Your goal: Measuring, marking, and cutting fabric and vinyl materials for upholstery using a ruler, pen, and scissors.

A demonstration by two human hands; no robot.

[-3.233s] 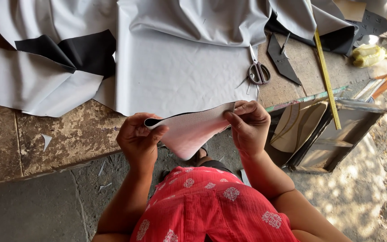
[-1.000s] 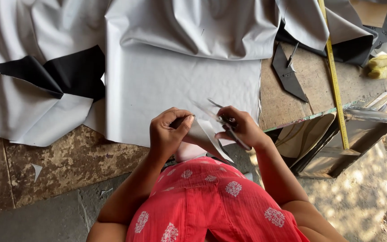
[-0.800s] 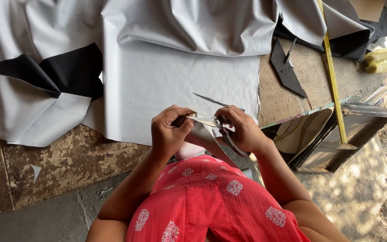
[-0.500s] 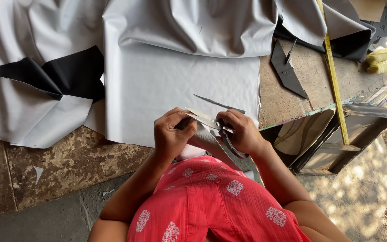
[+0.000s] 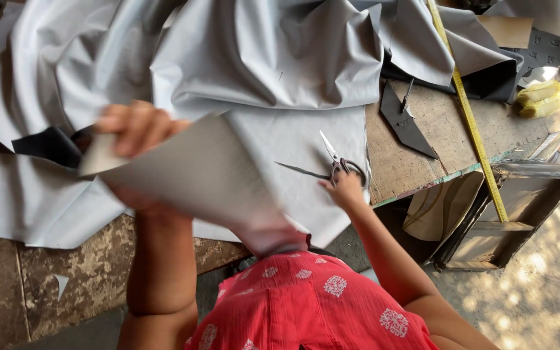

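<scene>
- left hand (image 5: 134, 129) pinches the cut grey piece (image 5: 189, 172) at its upper-left corner, lifted above the worktop (image 5: 416, 168), blurred
- piece's long axis runs upper left to lower right, narrow end toward the red shirt (image 5: 306, 304)
- right hand (image 5: 343, 188) rests on the scissors' (image 5: 337, 165) handles, fingers around them; closed grip unclear
- scissors lie open on the grey sheet (image 5: 273, 58), blades pointing up-left
- suggest: seat fingers fully in the loops before lifting, keep the piece taut

Scissors (image 5: 336, 163) amid grey sheet (image 5: 273, 58) folds
</scene>
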